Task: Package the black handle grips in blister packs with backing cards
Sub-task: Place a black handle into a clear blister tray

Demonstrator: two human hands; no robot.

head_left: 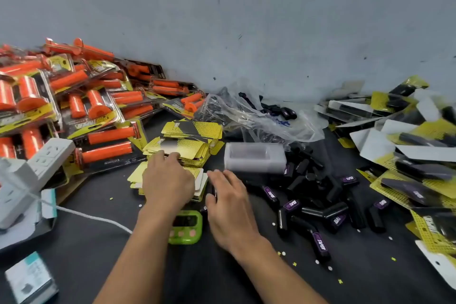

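Yellow backing cards [190, 140] lie in loose stacks at the table's middle. My left hand [167, 180] reaches onto them, and its fingertips pinch the edge of a blurred top card. A stack of clear blister shells [255, 157] lies on its side just right of the cards. Loose black handle grips [320, 205] with purple labels are heaped to the right. My right hand [229, 202] is beside the card stack, its fingers and thumb curled around a black grip [211, 189] that is mostly hidden under the palm.
Packed orange grips [86, 106] pile up at the left against the wall. Finished black packs [419, 180] are heaped at the right. A crumpled plastic bag [246, 116] lies behind the shells. A green timer [186, 227], a white power strip [37, 163] and its cable lie near my arms.
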